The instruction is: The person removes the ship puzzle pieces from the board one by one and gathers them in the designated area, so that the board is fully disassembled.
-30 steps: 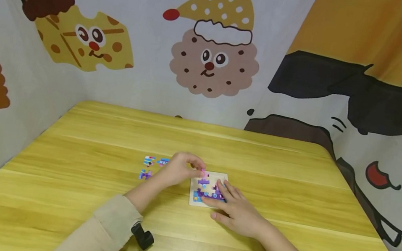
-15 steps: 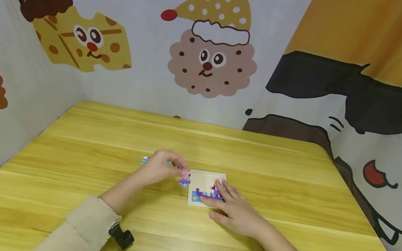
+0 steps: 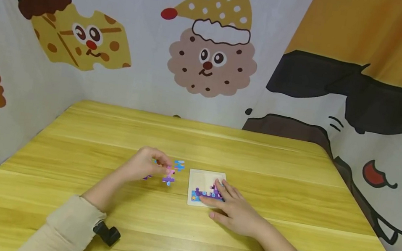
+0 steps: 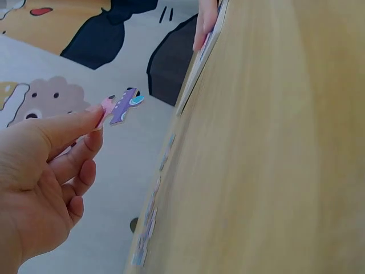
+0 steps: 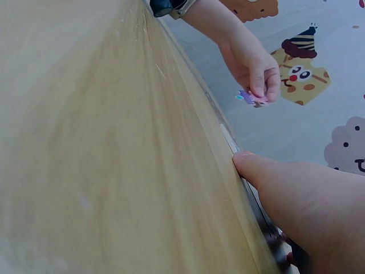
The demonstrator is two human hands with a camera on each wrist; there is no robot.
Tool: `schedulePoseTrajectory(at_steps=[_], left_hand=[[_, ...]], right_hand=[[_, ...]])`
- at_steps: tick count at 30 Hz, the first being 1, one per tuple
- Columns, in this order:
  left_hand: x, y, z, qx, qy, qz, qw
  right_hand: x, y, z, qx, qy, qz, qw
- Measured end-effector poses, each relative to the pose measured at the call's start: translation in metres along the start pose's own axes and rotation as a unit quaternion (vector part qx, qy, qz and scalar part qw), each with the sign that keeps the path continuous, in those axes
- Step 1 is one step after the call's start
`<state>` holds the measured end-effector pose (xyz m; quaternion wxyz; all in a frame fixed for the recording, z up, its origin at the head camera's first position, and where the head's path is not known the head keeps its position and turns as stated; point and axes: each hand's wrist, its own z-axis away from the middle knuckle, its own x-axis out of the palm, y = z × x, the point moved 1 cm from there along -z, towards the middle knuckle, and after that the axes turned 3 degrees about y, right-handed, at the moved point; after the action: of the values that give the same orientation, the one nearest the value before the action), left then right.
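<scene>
Purple piece [image 4: 121,108], perhaps wooden, in hand [image 4: 48,174]

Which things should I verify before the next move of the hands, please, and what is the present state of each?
1. Left hand pinches the puzzle piece: ok.
2. Held piece is raised above the table: ok.
3. Right hand rests on the puzzle board: ok.
4. Board has an unfilled area: ok, toward its far left part.
5. Held piece is over the board: not ok, it is left of it.
6. All loose pieces are visible: cannot tell, the left hand hides part of that area.
</scene>
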<state>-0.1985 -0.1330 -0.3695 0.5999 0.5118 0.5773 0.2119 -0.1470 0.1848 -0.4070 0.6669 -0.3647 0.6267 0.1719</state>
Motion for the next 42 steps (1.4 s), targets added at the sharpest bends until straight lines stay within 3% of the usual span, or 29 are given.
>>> schedulePoseTrajectory(at_steps=[6,14,24,32,42], left_hand=[[-0.008,-0.010,-0.001,-0.030,-0.018,0.001,0.9994],[-0.015,-0.021,-0.003,-0.033,-0.034,-0.005,0.9989],[-0.015,-0.031,-0.003,-0.063,-0.036,-0.011,0.9973],[-0.010,-0.036,-0.004,-0.039,-0.041,-0.039,0.9977],[-0.004,-0.039,-0.003,-0.037,-0.039,-0.065,0.9964]], right_hand=[[0.000,0.000,-0.001,0.000,-0.001,-0.001,1.000],[-0.001,-0.001,-0.001,-0.002,0.003,-0.001,1.000],[-0.002,-0.001,0.000,0.002,0.000,-0.003,1.000],[-0.001,-0.001,0.000,0.002,0.005,-0.004,1.000],[0.001,0.000,0.000,0.002,0.003,-0.004,1.000]])
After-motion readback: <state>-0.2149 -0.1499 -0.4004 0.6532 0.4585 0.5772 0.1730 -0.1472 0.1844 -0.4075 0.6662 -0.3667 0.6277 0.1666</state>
